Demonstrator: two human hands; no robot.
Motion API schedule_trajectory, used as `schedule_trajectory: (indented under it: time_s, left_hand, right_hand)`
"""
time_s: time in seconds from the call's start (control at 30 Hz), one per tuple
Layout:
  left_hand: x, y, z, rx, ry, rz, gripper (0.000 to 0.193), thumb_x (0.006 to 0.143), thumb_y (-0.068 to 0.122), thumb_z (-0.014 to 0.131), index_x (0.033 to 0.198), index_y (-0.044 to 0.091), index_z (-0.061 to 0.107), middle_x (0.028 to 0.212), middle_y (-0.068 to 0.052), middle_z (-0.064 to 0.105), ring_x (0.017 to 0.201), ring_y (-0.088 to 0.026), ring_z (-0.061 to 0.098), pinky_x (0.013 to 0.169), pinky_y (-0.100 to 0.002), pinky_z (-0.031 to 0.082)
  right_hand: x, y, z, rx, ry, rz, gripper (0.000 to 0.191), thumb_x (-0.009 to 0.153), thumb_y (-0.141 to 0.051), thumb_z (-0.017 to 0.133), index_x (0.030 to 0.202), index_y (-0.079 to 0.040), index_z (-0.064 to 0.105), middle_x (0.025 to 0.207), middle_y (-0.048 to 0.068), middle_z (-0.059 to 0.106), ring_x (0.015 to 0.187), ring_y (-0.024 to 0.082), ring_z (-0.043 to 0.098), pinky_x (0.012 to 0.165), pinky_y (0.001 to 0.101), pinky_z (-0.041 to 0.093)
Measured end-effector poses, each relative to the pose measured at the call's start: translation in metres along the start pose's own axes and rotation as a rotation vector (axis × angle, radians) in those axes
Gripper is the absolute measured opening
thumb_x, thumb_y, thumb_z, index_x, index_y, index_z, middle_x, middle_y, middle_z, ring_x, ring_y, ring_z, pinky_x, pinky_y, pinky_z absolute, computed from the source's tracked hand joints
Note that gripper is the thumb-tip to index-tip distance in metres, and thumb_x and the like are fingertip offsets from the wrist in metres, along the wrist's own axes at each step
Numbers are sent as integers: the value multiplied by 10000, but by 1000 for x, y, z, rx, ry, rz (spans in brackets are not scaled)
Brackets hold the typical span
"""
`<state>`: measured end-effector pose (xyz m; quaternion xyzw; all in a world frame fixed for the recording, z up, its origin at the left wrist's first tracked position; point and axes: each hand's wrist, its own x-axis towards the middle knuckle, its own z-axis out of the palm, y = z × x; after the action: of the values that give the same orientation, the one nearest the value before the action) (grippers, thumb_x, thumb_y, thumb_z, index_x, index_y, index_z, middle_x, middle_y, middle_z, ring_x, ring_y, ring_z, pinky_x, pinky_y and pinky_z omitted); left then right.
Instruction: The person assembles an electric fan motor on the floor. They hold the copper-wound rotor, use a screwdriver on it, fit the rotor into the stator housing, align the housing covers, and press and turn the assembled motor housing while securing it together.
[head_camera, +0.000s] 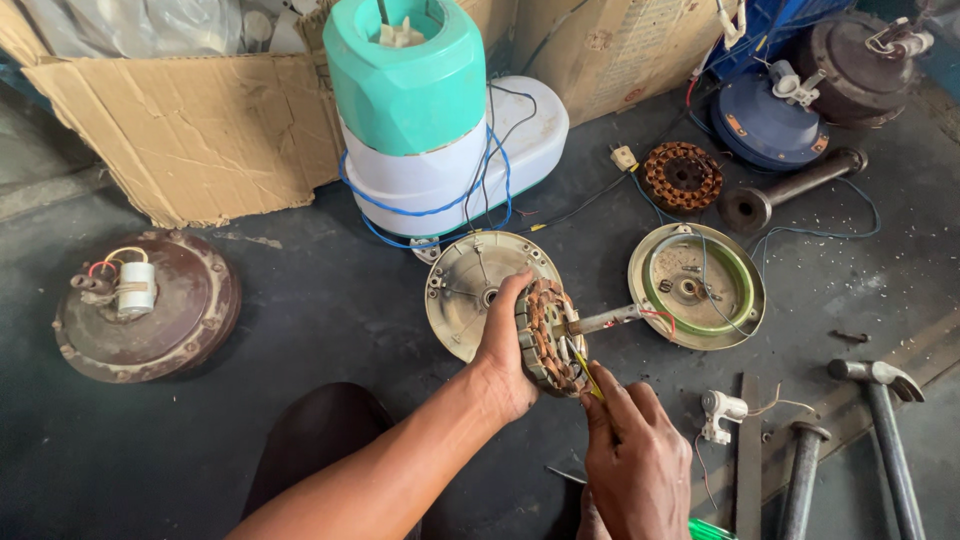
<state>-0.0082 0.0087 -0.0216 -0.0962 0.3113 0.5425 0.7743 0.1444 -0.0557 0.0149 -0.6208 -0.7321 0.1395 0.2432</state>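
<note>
My left hand (502, 345) grips a round fan stator (547, 338) with copper windings, holding it on edge above the dark floor; a metal shaft (607, 319) sticks out of it to the right. My right hand (634, 458) pinches a thin yellow wire (587, 376) at the stator's lower edge. A red wire runs along the shaft. Behind the stator lies a round metal motor cover (462, 280), open side up. A second cover (725, 290) with a green ring inside lies to the right.
A teal and white appliance (410, 100) with blue wire stands at the back beside torn cardboard (190, 130). A brown motor housing (150, 310) lies left. Another stator (683, 177), a metal pipe (790, 188), a hammer (885, 420) and a white capacitor (722, 410) lie right.
</note>
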Motion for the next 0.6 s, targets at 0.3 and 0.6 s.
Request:
schedule_trajectory:
  time_s: [0.3, 0.6]
  left_hand:
    - [-4, 2, 4, 52, -11, -8, 501, 865, 641, 600, 968, 157, 680, 895, -41, 673, 809, -232, 635, 709, -442, 543]
    - [-14, 8, 7, 152, 22, -58, 533, 819, 681, 580, 1012, 190, 656, 946, -46, 648, 830, -267, 634, 654, -552, 529]
  right_hand:
    - [5, -6, -3, -37, 22, -69, 325, 859, -180, 719, 1183, -152, 746, 785, 96, 618, 638, 311, 658, 582, 447, 509]
    - [40, 4, -34, 40, -220, -168, 310, 802, -153, 754, 1110, -151, 794, 748, 99, 647, 607, 320, 635, 567, 437, 487]
